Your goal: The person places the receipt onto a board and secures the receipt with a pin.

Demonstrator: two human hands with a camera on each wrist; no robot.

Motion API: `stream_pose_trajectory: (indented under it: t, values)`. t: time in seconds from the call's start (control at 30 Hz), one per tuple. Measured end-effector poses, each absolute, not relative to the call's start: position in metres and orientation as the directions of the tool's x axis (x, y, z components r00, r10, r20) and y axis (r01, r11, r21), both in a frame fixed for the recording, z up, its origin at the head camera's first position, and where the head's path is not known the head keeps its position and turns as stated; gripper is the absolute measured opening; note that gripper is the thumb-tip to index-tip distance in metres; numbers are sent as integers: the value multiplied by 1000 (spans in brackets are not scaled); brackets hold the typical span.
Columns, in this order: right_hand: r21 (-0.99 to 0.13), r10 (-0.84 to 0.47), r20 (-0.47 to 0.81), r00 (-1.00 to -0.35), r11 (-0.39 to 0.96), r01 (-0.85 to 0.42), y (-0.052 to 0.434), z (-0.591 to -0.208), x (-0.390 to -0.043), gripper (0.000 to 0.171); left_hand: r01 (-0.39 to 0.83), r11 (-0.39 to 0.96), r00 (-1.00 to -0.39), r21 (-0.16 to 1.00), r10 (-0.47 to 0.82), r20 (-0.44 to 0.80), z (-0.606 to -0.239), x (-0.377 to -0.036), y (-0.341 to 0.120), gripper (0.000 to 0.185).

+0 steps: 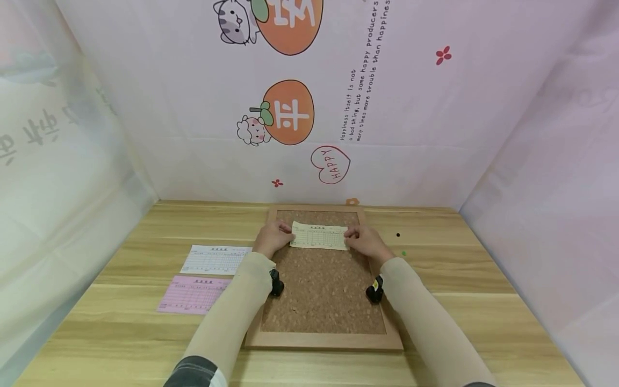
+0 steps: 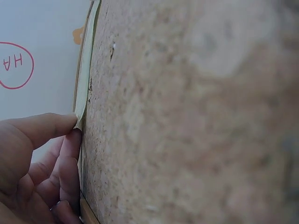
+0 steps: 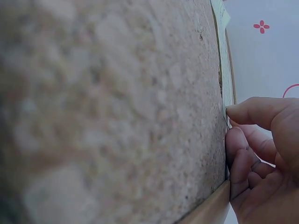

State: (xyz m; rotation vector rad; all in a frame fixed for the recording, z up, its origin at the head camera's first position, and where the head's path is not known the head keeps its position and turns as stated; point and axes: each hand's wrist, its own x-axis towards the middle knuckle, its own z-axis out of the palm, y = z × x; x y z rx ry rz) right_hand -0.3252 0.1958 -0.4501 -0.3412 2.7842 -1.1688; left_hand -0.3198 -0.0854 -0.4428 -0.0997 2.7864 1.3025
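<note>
I sit at a wooden table (image 1: 483,301) with soft pink walls all around, and the wall at the top of the picture has orange fruit drawings (image 1: 288,112) and a red heart (image 1: 330,164). A cork board (image 1: 323,290) lies flat in the middle of the picture. A pale yellow paper slip (image 1: 319,236) lies across the upper part of the board. My left hand (image 1: 272,238) pinches the slip's left end between thumb and finger. My right hand (image 1: 368,241) pinches its right end the same way. At the left of the picture lie a white slip (image 1: 215,259) and, just below it, a pink slip (image 1: 195,294). Two tiny dots, one black (image 1: 398,235) and one green (image 1: 403,253), sit right of the board.
</note>
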Motion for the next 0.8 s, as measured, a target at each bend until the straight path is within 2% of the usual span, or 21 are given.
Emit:
stream_pose_trajectory:
  t: [0.4, 0.67, 0.8]
  values:
    - [-701, -232, -25, -973, 697, -148, 196, -450, -326, 25, -74, 644, -997, 762, -21, -79, -443, -319, -86, 25]
    - [-704, -241, -32, -970, 695, -149, 196, -450, -327, 24, -48, 531, -991, 846, 77, -105, -440, -322, -95, 30]
    - [-697, -239, -39, -970, 702, -145, 197, -449, -328, 24, 25, 514, -985, 858, 159, -67, -439, -324, -99, 34]
